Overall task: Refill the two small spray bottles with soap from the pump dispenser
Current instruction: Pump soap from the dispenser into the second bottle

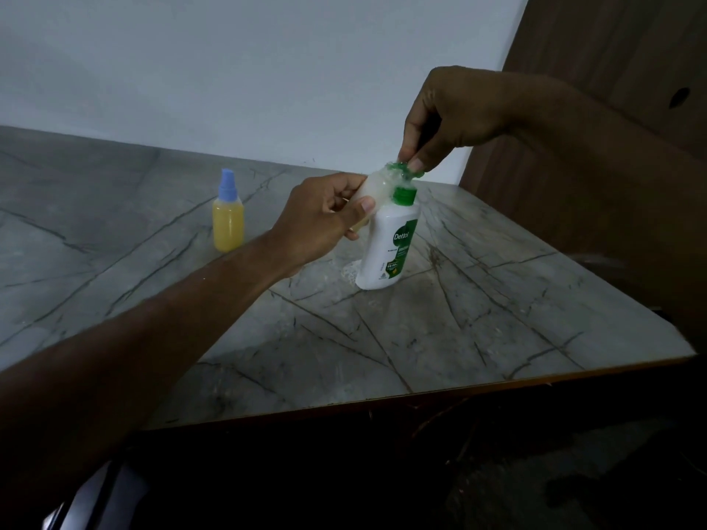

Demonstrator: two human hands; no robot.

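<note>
A white pump dispenser (386, 246) with a green collar and a Dettol label stands on the marble table (478, 319). My right hand (451, 112) pinches its green pump head (411, 170) from above. My left hand (321, 219) grips a small clear spray bottle (377, 185), uncapped and tilted, with its foamy mouth against the pump's nozzle. A second small spray bottle (228, 218), full of yellow liquid and with a blue cap on, stands upright to the left, apart from both hands.
White foam (350, 269) lies on the table at the dispenser's base. A brown wooden panel (612, 70) rises at the right behind the table. The table's front edge (421, 395) runs diagonally, with dark floor below it.
</note>
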